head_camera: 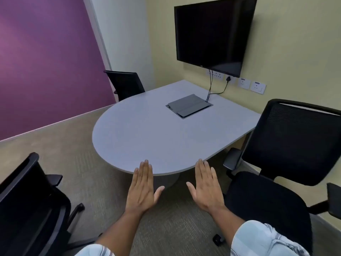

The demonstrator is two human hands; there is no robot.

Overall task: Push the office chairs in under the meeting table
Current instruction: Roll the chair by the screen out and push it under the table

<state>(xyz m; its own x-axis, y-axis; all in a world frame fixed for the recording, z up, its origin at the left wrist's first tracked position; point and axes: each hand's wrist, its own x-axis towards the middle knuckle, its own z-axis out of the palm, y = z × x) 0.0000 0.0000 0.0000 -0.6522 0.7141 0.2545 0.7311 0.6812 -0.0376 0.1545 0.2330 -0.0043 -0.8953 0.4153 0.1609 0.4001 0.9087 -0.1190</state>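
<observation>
A grey meeting table (140,137) with a rounded near end stands in the middle of the room. My left hand (143,189) and my right hand (206,187) are held out flat, palms down and empty, just before its near edge. A black mesh office chair (287,145) stands at the right, pulled away from the table, its seat (262,200) beside my right forearm. Another black chair (31,206) stands at the lower left, apart from the table. A third black chair (125,84) is at the table's far left side, close to it.
A grey cable hatch (189,106) is set in the tabletop, with cables running up to wall sockets (251,85). A dark screen (212,34) hangs on the yellow wall. A purple wall (46,61) is at the left. Carpet (77,150) lies between the left chair and the table.
</observation>
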